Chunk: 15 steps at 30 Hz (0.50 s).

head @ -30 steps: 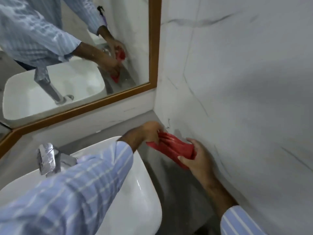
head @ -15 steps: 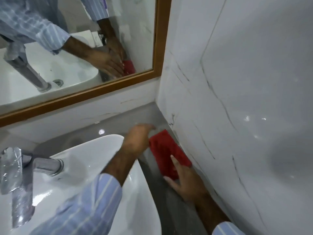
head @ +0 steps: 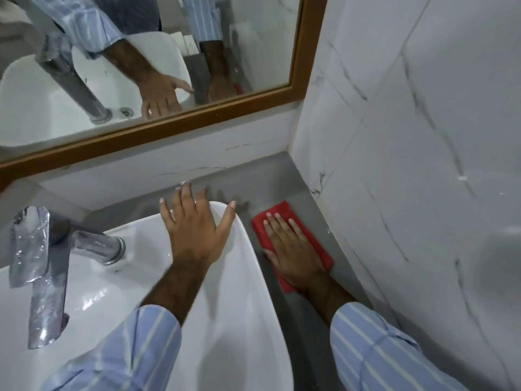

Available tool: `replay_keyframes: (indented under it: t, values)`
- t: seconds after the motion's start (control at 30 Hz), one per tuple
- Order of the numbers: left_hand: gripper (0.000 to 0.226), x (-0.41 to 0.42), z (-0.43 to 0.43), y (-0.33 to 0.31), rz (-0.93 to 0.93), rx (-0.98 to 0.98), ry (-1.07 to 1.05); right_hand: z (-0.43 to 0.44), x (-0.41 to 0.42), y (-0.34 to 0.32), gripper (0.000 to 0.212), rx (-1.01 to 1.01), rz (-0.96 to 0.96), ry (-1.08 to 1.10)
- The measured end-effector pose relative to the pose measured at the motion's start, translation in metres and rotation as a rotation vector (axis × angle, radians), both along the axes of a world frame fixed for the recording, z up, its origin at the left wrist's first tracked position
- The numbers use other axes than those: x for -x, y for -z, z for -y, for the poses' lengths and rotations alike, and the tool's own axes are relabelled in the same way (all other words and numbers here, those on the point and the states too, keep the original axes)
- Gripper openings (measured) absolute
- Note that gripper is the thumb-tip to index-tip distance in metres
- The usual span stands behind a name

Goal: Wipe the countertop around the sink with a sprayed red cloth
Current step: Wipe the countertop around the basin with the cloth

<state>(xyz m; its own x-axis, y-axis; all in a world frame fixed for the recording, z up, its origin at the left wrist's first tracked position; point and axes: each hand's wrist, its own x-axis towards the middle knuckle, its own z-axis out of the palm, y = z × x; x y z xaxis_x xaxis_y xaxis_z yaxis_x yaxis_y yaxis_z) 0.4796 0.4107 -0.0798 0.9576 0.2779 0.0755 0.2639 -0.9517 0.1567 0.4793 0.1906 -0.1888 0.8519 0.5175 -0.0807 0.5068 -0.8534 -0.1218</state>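
Since half a second ago: left hand (head: 194,232) off the folded red cloth (head: 284,218) and over to the far rim of the white ceramic sink (head: 248,292); right hand (head: 294,251) slid up onto the cloth, now covering most of it. Left hand spread flat, fingers wide apart, palm down on the sink rim, fingertips reaching past the rim toward the back strip of the grey stone countertop (head: 282,176); gripping nothing. Right hand flat as well, fingers straight and close together, pressing the cloth down against the countertop rather than clutching it. Cloth lying on the narrow grey strip between the sink's right edge and the white marble-veined wall tiles (head: 408,136), near the back corner, red showing beyond the fingertips and along both sides of the hand. Both forearms in pale blue striped sleeves (head: 375,348). Chrome tap (head: 42,266) at the sink's left. Wood-framed mirror (head: 298,52) above, reflecting both arms, the basin and a sliver of red.
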Motion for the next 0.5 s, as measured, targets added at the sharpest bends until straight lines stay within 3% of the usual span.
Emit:
replay_keyframes:
  t: [0.13,0.3,0.5]
  values:
    - [0.093,0.009,0.027,0.007,-0.009,0.016,0.009,-0.01,-0.024,0.001,0.06,-0.048,0.021,0.023]
    - [0.095,0.009,0.027,0.008,-0.025,0.018,0.016,0.014,-0.062,0.003,0.064,-0.082,-0.017,0.366]
    - [0.097,0.011,0.028,0.002,-0.064,0.013,0.017,0.032,0.036,0.0,0.065,-0.061,-0.029,0.465]
